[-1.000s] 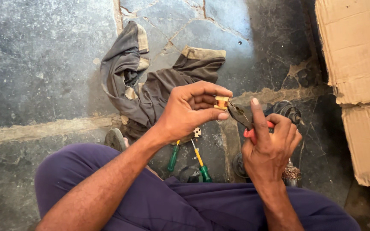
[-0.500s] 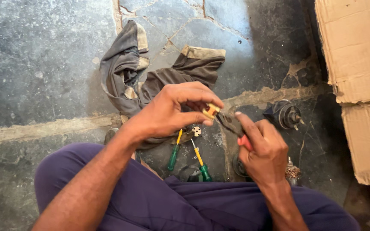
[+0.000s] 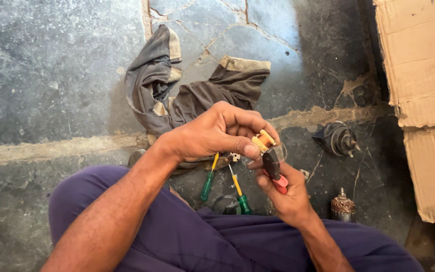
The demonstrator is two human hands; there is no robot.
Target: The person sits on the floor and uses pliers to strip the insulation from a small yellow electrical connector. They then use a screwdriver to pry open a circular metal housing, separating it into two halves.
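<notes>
My left hand (image 3: 212, 133) pinches a small orange and copper part (image 3: 264, 140) between thumb and fingers, over my lap. My right hand (image 3: 285, 194) grips pliers with red handles (image 3: 274, 168), whose dark jaws point up and touch the small part. Both hands meet just above two green-handled screwdrivers (image 3: 208, 182) that lie on the stone floor in front of my purple trousers (image 3: 207, 236).
A crumpled grey cloth (image 3: 177, 95) lies on the cracked stone floor beyond my hands. A dark motor housing (image 3: 336, 138) sits to the right, a copper-wound armature (image 3: 342, 206) nearer me. Torn cardboard (image 3: 424, 90) covers the right edge.
Both hands have dropped lower and closer to my lap. The pliers have swung from beside the part to directly beneath it, jaws now upright against it.
</notes>
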